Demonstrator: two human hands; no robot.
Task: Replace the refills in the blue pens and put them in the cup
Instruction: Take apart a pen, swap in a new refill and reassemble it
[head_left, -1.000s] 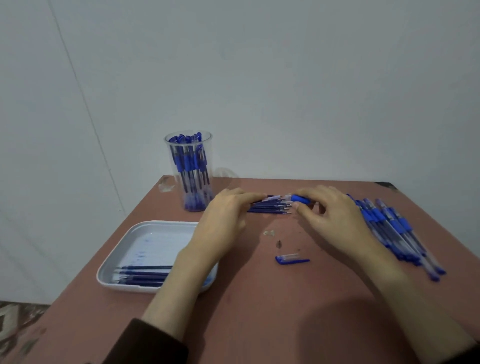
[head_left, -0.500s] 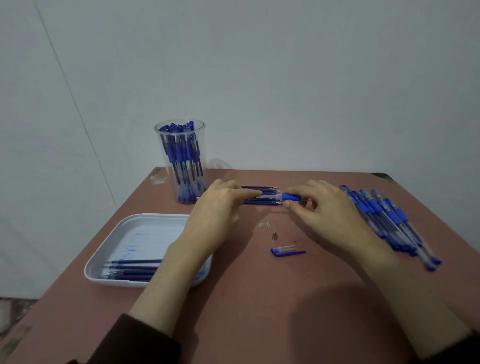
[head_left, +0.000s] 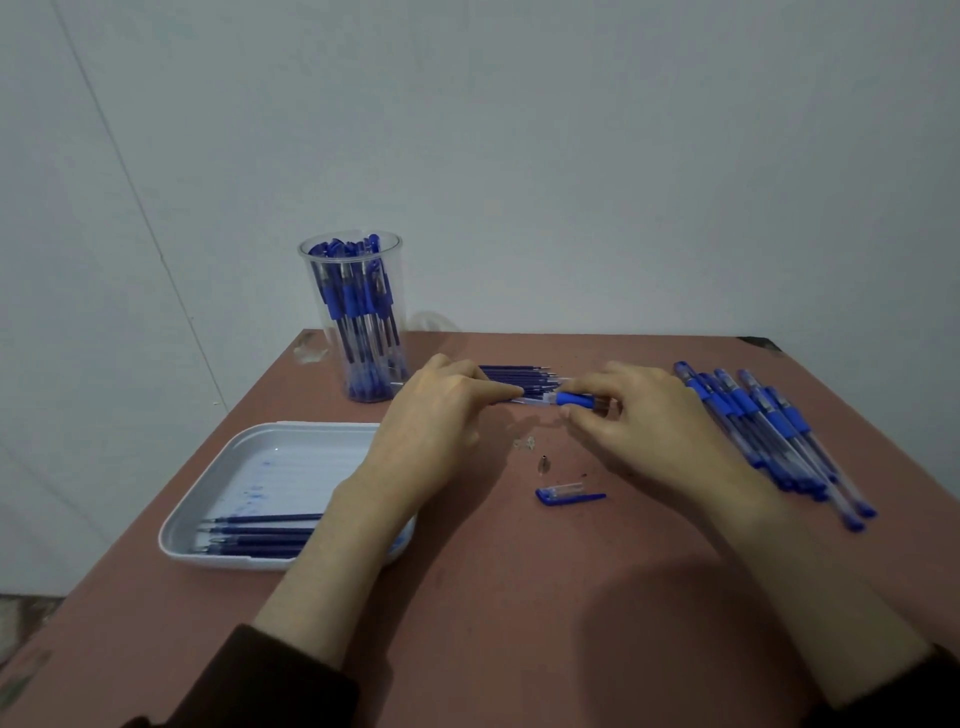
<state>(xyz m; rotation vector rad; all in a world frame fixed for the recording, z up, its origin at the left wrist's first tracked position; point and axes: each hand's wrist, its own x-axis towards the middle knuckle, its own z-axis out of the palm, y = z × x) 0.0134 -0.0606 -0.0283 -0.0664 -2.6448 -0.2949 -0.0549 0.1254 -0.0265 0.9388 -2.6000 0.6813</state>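
Over the bench (head_left: 519, 597), the left hand (head_left: 431, 421) pinches a pen (head_left: 550, 399) by its barrel, the right hand (head_left: 644, 421) grips its blue collar; keeping both halves aligned looks key.

We see a cup (head_left: 350, 312) of clear, glossy plastic and a tray (head_left: 270, 467) of smooth white plastic with a slight sheen, smeared with blue ink. The surface (head_left: 519, 597) looks matt and faintly scuffed. The pen (head_left: 574, 399) has a clear plastic barrel and a blue, rubbery-looking grip. The sleeve (head_left: 270, 680) is dark matt cloth.
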